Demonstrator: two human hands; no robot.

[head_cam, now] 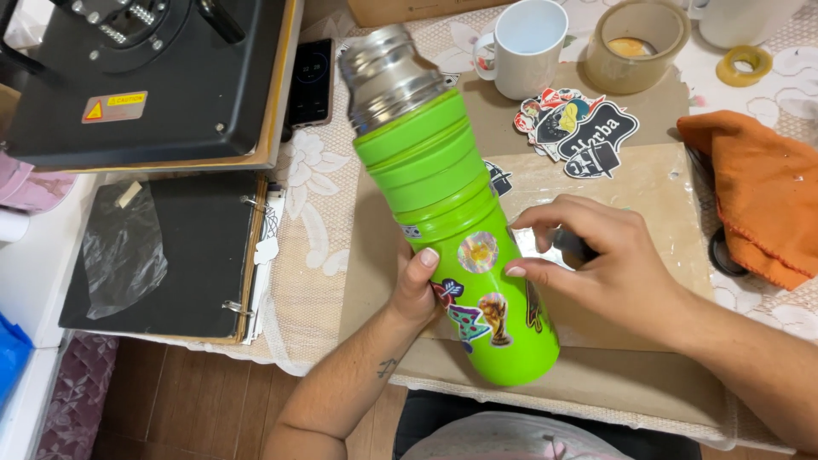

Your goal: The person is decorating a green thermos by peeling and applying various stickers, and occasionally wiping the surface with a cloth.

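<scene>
Currently, near to far:

- Bright green cylindrical thermos flask with steel neck and cap sits centre frame, tilted, base toward 5 o'clock and steel top toward 11 o'clock, raised over the flat brown cardboard sheet on the table.
- Left hand is wrapped around the flask's lower body from the 9 o'clock side, thumb on the front; closed grip on the flask.
- Right hand comes in from 3 o'clock, thumb tip touching the flask wall just beside a round shiny sticker. Fingers curled over something small and dark; cannot tell what it is, or whether it is actually gripped.
- More stickers on the flask near its base, around 6 o'clock from the round one.
- 9 o'clock: black ring binder with a clear plastic sleeve on it.
- 3 o'clock: crumpled orange cloth.
- 1 o'clock: pile of loose printed stickers on the cardboard.
- 10 o'clock, far: black heat-press machine, dark smartphone beside it.
- 12 to 1 o'clock, far: white ceramic mug, wide roll of clear packing tape, small yellow tape roll.
</scene>
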